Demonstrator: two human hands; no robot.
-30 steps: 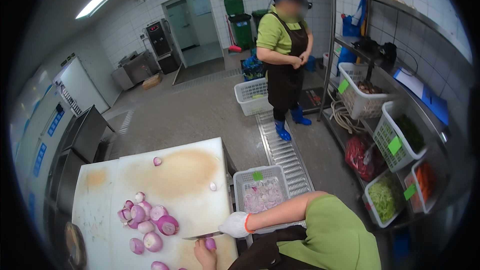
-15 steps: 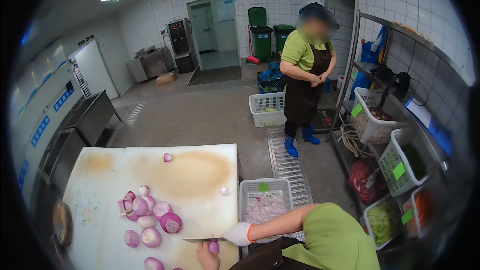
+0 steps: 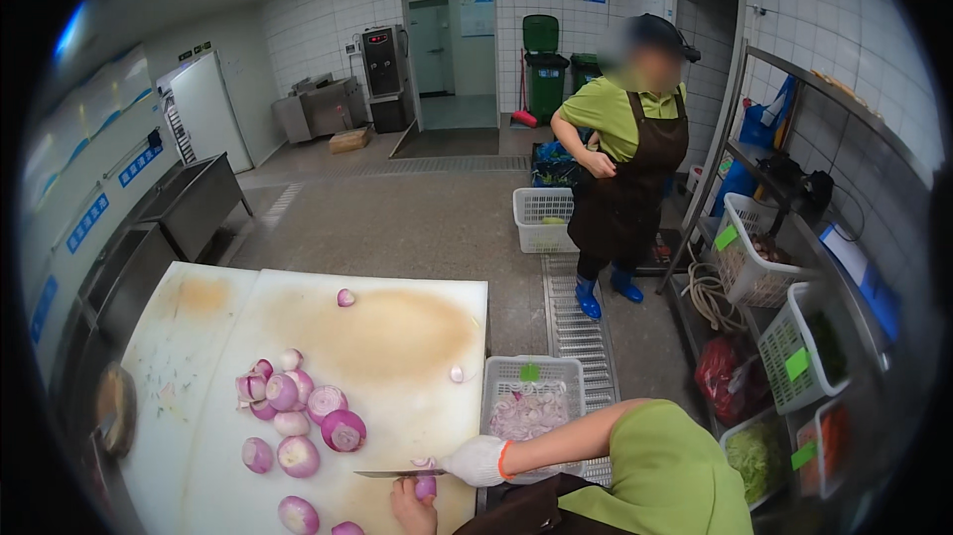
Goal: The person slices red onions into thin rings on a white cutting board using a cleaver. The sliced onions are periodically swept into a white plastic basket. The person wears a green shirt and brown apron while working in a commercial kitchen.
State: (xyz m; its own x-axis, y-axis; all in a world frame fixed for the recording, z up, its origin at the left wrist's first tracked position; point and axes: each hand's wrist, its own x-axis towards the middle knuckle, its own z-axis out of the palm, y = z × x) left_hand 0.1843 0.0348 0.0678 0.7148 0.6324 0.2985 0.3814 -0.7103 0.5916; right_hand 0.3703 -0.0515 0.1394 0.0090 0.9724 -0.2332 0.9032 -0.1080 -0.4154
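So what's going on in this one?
The bare left hand holds a small purple onion on a large white cutting board. The right hand, in a white glove with an orange cuff, holds a metal-bladed knife at its far edge, cut slices just beyond. More round purple onions lie to the left; sliced onion sits in a white plastic basket to the right. A green-shirted co-worker stands further off.

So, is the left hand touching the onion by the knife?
Touching. The head view shows the left hand against the side of the onion by the knife, with no gap between them.
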